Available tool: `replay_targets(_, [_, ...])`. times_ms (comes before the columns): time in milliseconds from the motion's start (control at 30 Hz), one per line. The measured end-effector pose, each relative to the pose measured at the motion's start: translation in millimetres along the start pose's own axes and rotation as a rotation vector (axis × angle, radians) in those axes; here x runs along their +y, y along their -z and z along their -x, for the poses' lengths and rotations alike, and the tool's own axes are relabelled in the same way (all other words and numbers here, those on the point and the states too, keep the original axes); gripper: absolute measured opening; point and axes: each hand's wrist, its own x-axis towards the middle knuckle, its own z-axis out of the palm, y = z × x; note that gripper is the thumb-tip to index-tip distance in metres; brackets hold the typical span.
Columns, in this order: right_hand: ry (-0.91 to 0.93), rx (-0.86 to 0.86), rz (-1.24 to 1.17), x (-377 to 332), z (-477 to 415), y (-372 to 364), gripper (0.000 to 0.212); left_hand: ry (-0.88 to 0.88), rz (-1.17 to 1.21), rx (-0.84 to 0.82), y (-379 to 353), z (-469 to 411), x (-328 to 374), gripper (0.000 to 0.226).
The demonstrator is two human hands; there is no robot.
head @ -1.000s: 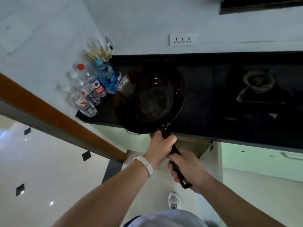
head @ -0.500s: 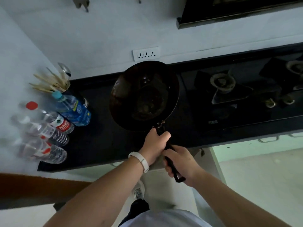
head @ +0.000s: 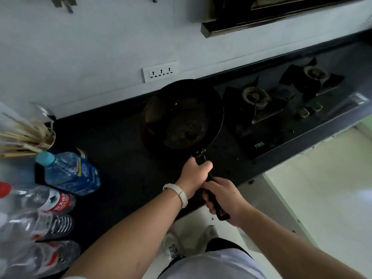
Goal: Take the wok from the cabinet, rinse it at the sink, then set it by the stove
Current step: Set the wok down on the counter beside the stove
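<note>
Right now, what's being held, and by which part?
The wok, by its black handle: left hand at its base, right hand near its end.

Dim kitchen, wide-angle view.
The black table (head: pixel 124 162) and wok (head: pixel 181 117) swallow detail; the pale floor (head: pixel 332 208) at right is brightest. Edges bend, and bottles (head: pixel 30 218) at lower left smear.

Dim kitchen: pale wall (head: pixel 100 47), triple socket (head: pixel 160 71), black counter (head: pixel 120 148), light floor (head: pixel 322 188).

Open counter (head: pixel 116 141) lies between bottles (head: pixel 70 174) and wok (head: pixel 181 117).
</note>
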Motion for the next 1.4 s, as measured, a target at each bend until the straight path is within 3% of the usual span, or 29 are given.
replay_targets(67, [-0.006,0.021,-0.022,2,-7,-1,0.014,0.008,-0.037,-0.027,2,-7,0,0.041])
replay_targets(267, [-0.001,0.033,-0.047,13,-26,4,0.038,0.023,-0.136,-0.048,-1,-18,4,0.043])
replay_targets(500, [-0.004,0.016,-0.102,11,-47,7,0.019,0.067,-0.187,-0.038,-1,-34,12,0.057])
replay_targets(800, [0.003,0.019,-0.093,10,-52,12,0.015,0.117,-0.189,-0.047,-9,-43,12,0.070])
replay_targets(1267, [0.031,0.024,0.204,6,-56,7,0.019,0.108,-0.194,-0.060,2,-49,1,0.081])
replay_targets(1400, [0.050,0.004,0.475,2,-60,7,0.026,0.143,-0.110,-0.054,13,-44,0,0.059])
